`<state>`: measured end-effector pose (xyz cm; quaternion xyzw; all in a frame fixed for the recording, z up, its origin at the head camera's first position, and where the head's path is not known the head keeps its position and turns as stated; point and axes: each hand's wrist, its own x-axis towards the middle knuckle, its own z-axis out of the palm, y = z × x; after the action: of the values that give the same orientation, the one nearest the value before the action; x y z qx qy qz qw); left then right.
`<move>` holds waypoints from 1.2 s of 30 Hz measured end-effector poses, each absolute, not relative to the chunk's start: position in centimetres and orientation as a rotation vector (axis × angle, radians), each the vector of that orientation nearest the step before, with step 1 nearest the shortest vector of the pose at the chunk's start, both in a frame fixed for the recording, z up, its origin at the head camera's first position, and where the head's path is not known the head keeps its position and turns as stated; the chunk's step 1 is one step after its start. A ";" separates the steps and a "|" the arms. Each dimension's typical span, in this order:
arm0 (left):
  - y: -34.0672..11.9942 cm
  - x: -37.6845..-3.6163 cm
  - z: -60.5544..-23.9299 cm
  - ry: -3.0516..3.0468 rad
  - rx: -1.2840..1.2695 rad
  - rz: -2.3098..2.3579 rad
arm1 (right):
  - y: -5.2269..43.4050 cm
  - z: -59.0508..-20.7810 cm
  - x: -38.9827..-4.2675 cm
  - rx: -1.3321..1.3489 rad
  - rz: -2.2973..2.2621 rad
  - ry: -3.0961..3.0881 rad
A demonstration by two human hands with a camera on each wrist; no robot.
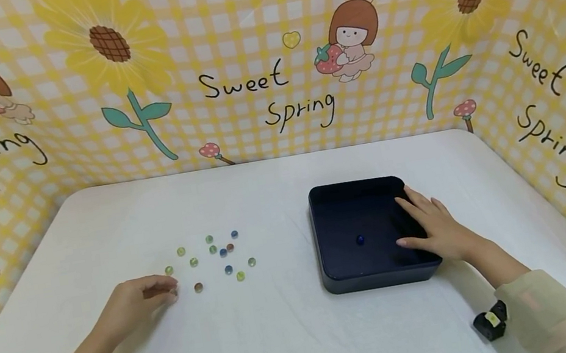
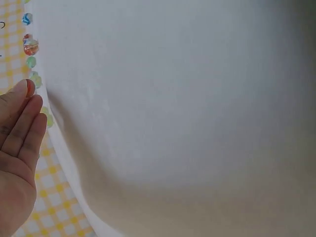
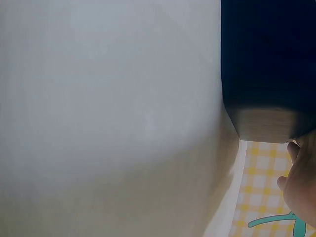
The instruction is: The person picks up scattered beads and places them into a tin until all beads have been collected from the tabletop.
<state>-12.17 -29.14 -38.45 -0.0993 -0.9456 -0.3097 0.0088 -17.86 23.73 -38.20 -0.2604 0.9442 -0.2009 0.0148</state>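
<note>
Several glass marbles (image 1: 228,270), green, blue and brownish, lie scattered on the white table left of centre. At their left edge is my left hand (image 1: 138,301), thumb and index finger brought together at the tips. A small glassy marble (image 1: 173,292), mostly hidden, seems pinched there. In the left wrist view the left hand (image 2: 19,148) partly covers the row of marbles (image 2: 30,47). A dark navy tray (image 1: 382,279) stands right of centre with one blue marble (image 1: 361,239) inside. My right hand (image 1: 438,229) rests over its right rim, fingers spread, the thumb and a finger reaching inside.
The white table (image 1: 287,342) ends at the back against a yellow checked cloth (image 1: 237,29) printed with flowers and figures, which also rises at both sides. A small black device (image 1: 490,321) sits at the right sleeve.
</note>
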 end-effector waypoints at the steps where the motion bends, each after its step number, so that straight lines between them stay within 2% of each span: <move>1: -29.1 -12.1 -38.3 -2.951 -0.311 -0.984 | 23.7 -38.2 -17.8 -0.809 -0.622 2.942; 15: -28.0 -10.7 -36.7 -2.911 -0.283 -1.154 | 23.8 -38.2 -17.8 -0.810 -0.620 2.947; 36: -24.6 -10.3 -34.3 -2.751 -0.411 -1.375 | 23.8 -38.2 -17.9 -0.822 -0.627 2.944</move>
<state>-10.31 -24.56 -34.33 -0.1326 -0.8864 -0.4430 0.0193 -17.93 23.78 -38.24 -0.2636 0.9434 -0.2009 0.0106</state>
